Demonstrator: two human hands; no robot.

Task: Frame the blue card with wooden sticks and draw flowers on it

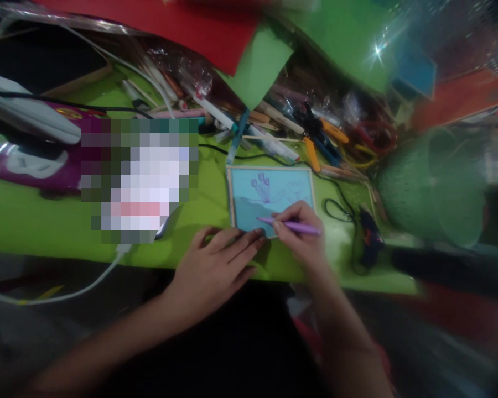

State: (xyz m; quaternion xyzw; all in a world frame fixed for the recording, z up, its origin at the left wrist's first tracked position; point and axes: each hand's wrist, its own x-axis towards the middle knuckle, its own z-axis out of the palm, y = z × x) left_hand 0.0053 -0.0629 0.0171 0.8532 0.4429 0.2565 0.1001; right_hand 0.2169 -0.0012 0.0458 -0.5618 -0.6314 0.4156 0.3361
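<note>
A purple pen (301,226) is gripped in my right hand (299,226), its tip over the lower middle of a small blue board (247,190). Thin wooden strips frame that board. Purple line drawings of flower-like shapes show on its upper half, partly hidden at the right by my hand. Laid flat, my left hand (222,257) has its fingers stretched out, with the fingertips on the board's lower edge. It holds nothing.
Left of the board lies a phone (149,182), its screen blurred out, with a white cable (103,276) plugged in. Markers (269,143), orange-handled cutters (311,152) and sticks crowd the back. A green basket (431,188) and a glue gun (369,232) are at right.
</note>
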